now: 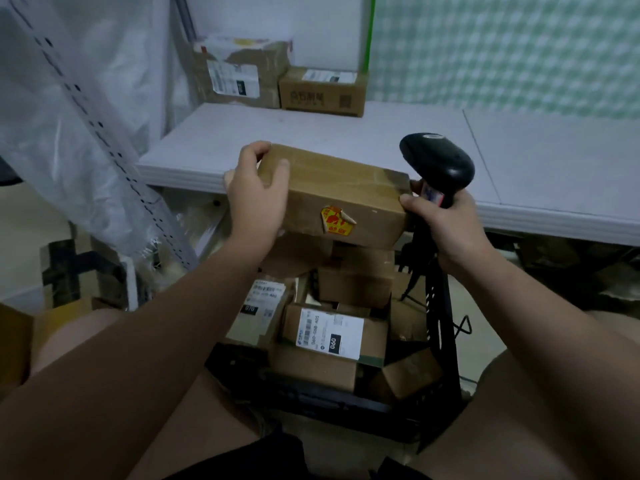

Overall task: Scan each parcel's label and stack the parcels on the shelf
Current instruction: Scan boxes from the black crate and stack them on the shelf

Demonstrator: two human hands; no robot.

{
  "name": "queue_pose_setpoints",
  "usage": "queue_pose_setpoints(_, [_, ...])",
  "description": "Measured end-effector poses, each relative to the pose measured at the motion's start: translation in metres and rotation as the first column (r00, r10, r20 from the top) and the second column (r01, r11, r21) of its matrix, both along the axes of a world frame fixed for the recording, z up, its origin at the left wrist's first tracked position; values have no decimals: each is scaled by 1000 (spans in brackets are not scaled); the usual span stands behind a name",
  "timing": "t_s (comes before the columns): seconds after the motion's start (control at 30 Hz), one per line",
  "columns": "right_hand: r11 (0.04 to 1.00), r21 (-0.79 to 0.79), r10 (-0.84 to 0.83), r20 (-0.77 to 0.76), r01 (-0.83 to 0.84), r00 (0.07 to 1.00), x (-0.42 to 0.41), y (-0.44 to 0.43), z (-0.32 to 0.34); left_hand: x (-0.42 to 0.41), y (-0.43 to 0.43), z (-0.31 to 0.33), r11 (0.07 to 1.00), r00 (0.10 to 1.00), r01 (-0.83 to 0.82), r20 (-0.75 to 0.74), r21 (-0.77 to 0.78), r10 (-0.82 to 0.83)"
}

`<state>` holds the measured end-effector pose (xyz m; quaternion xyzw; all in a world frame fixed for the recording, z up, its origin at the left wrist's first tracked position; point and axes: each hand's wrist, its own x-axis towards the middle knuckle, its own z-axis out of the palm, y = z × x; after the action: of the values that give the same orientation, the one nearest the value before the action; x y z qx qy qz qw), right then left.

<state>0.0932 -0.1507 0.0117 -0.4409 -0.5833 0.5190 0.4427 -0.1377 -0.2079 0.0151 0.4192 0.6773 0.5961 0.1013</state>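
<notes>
Two parcels (242, 77) on far shelf (346, 133); brown parcel (346, 199) gripped by left hand (256, 199), scanner (440, 161) by right hand (446, 226); many left in crate (329, 396).

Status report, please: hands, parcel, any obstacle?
Left hand grips parcel left end. Right hand holds scanner, thumb touching parcel. Two boxes at shelf back.

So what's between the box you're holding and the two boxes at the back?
Only bare shelf lies between the held box and those back boxes, in the head view.
</notes>
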Motion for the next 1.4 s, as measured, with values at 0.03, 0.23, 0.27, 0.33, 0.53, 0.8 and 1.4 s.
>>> queue_pose_setpoints(0.03, [1000,25,-10,-1,10,1000,-2,6,5,2,6,5,1000,1000,1,12,-13,-1])
queue_pose_setpoints(0.23, [995,100,-30,38,26,999,0,49,23,1,50,17,994,987,61,-140,-90,-73])
queue_pose_setpoints(0.27, [997,77,-27,-7,27,1000,1,55,23,-1,57,15,993,979,70,-183,-98,-87])
queue_pose_setpoints(0.33, [999,7,-30,-104,31,994,2,66,22,-2,69,7,986,976,124,-163,-113,-142])
queue_pose_setpoints(0.53, [983,-164,-111,-179,82,978,-1,82,6,3,83,-11,978,999,34,14,-205,-31])
queue_pose_setpoints(0.8, [996,-55,-72,-120,66,990,-4,84,4,-10,90,-7,987,998,38,55,-154,-30])
queue_pose_setpoints(1.4, [996,-10,-89,27,89,996,-8,81,8,-15,99,-15,967,925,129,379,-221,-37])
